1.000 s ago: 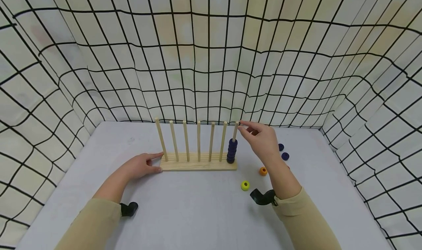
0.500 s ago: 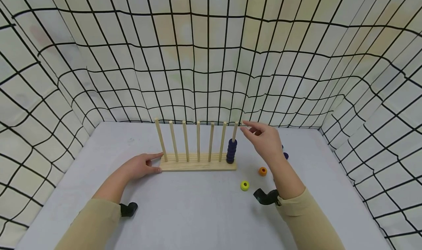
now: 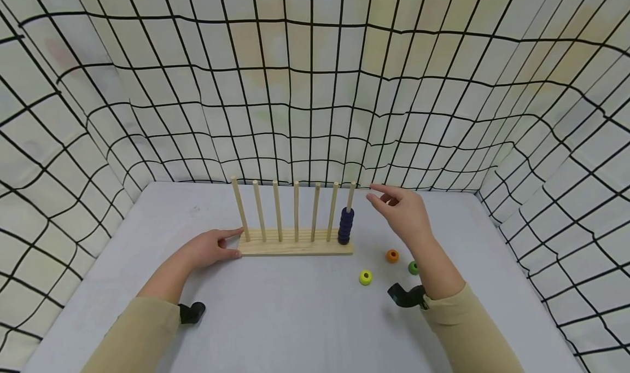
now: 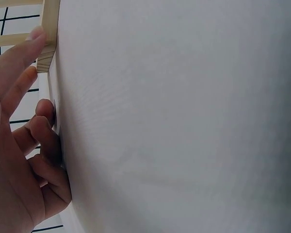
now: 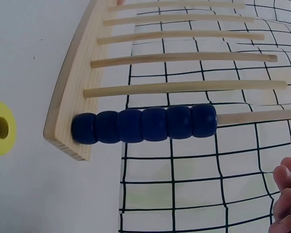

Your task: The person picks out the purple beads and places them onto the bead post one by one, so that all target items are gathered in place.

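Note:
A wooden peg rack (image 3: 295, 247) with a row of upright pegs stands near the back of the white table. My left hand (image 3: 209, 247) grips the rack's left end between thumb and index finger; the left wrist view shows the other fingers curled near the tabletop. Several dark blue beads (image 5: 143, 125) are stacked on the rightmost peg, whose top sticks out bare. Right of that peg, my right hand (image 3: 406, 214) is raised in the air, holding nothing. Its fingertips (image 5: 286, 179) are apart from the peg in the right wrist view.
Loose on the table (image 3: 285, 318), to the rack's right, lie a yellow bead (image 3: 365, 282), an orange bead (image 3: 392, 260) and a green bead (image 3: 413, 268) partly hidden by the right forearm. A black net (image 3: 310, 108) over white walls encloses the table's back and sides.
My right hand has drawn away from the top of the rightmost peg, rightward. Its forearm now covers the loose dark blue beads and uncovers the green one. The left hand and rack stay put.

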Demonstrator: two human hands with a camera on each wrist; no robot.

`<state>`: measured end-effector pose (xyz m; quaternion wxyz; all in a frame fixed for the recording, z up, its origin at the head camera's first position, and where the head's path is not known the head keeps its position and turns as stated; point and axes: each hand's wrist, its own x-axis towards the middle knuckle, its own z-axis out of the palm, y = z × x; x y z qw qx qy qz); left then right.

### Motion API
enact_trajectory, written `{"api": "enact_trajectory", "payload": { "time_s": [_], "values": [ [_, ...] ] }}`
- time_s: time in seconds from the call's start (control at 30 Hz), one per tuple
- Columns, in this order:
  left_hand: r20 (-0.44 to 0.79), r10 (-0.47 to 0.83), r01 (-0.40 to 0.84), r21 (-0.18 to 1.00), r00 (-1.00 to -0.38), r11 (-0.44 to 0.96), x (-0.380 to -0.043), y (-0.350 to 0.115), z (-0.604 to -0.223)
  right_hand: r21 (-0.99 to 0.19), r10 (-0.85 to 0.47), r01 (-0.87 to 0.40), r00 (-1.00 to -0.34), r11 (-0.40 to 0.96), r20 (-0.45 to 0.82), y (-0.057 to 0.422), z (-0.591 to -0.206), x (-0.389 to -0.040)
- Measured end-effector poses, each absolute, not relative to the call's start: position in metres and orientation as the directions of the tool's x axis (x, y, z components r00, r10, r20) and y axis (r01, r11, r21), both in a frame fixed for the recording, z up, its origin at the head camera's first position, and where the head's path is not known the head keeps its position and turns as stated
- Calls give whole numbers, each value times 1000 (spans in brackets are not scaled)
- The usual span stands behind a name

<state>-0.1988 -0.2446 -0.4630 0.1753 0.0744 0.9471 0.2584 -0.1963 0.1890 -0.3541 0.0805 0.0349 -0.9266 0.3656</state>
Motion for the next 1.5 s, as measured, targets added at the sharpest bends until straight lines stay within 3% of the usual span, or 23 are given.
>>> {"api": "enact_trajectory", "payload": {
  "time_s": [1.5],
  "values": [
    [-309, 226, 38, 512, -924, 858, -202, -246, -465, -519, 32, 13, -999, 854, 28, 279, -390, -193]
  ]
}}
